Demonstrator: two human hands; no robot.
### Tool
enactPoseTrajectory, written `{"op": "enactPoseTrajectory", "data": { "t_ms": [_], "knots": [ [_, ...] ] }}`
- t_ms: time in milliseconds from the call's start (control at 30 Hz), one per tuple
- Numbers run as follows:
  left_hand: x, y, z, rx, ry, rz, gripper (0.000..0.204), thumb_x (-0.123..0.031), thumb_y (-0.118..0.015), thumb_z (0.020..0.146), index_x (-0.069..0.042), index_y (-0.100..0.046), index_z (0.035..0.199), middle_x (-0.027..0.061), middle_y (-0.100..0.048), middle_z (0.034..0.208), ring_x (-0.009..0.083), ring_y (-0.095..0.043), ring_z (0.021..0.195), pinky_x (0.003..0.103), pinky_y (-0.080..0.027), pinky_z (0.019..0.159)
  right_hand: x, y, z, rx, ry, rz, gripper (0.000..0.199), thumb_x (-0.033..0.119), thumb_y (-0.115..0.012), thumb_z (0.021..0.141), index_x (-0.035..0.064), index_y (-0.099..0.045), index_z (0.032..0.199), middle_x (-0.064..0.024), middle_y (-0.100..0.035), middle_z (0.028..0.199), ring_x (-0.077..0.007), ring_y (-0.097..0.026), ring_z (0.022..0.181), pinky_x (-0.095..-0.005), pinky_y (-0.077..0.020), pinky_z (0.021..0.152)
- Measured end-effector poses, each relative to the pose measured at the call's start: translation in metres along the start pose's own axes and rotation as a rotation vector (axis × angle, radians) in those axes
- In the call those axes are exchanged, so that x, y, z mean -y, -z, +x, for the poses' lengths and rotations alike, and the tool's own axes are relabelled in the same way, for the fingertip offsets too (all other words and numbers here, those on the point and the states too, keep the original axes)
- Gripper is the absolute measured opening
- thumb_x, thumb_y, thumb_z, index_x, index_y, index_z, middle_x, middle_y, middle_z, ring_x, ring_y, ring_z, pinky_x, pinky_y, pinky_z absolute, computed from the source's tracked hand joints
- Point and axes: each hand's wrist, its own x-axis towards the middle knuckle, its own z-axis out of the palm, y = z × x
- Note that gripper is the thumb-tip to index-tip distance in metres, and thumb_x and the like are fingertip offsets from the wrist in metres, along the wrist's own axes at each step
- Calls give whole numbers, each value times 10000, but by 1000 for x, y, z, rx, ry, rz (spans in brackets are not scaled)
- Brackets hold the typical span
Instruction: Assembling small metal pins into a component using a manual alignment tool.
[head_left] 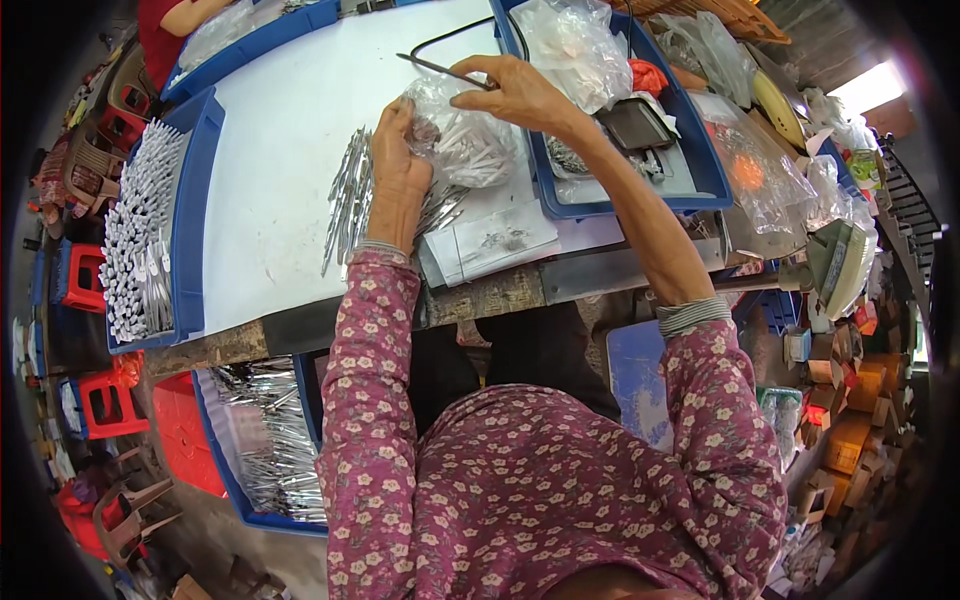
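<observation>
My left hand (402, 165) grips the gathered side of a clear plastic bag (480, 150) with white stick-like pieces inside. Above the bag, my right hand (525, 95) is closed on a thin dark pointed tool (440, 68), its tip toward the left. A dark cord-like loop rises beside it; whether the two are joined, I cannot tell. Slim silvery metal pieces (347, 200) lie in a loose pile beside my left wrist, and more show under the bag. A stack of white paper (490, 243) with dark smudges rests near the table's front edge.
On the left stands a blue tray (195, 220) of white-tipped pieces. The right-hand blue tray (640, 205) holds plastic bags and a dark box. Below the table, another blue bin (240, 500) holds metal pieces. A person's red sleeve (155, 40) shows at the far left.
</observation>
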Motion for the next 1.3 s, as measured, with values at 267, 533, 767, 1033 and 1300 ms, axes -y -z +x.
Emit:
{"op": "enactPoseTrajectory", "data": {
  "t_ms": [267,533,767,1033,1300],
  "knots": [
    [11,-5,-4,-62,-171,714,315,-195,-532,830,44,-554,1034,125,-571,855,181,-508,751,306,-419,678,-21,-19,1,-90,-3,-368,194,72,-518,704,49,-649,846,-182,-634,845,-364,-606,811,-424,-484,715],
    [-18,-4,-43,106,-532,1491,305,-95,-553,748,-16,-574,1042,215,-551,982,341,-514,903,404,-399,827,-23,-22,0,-143,-20,-356,176,80,-527,711,58,-664,820,-168,-639,850,-353,-611,800,-420,-485,714],
    [-2,-9,-65,383,-790,1715,309,26,-587,687,-77,-605,977,128,-540,975,315,-486,922,392,-404,827,-14,-26,-1,-171,-36,-306,200,80,-533,710,76,-678,847,-163,-641,878,-353,-614,790,-419,-486,726],
    [-4,-10,-80,534,-735,1805,205,77,-549,662,-39,-620,815,111,-574,836,292,-509,860,360,-438,759,-30,-25,7,-129,-9,-556,134,75,-535,730,27,-635,806,-196,-633,796,-352,-628,751,-416,-502,659],
    [-6,-12,-80,627,-715,1756,279,87,-541,622,-12,-624,868,135,-578,866,303,-527,889,371,-443,794,-24,-20,-5,-104,-10,-583,217,61,-494,754,62,-639,916,-190,-627,817,-346,-619,777,-425,-492,658]
  ]
}}
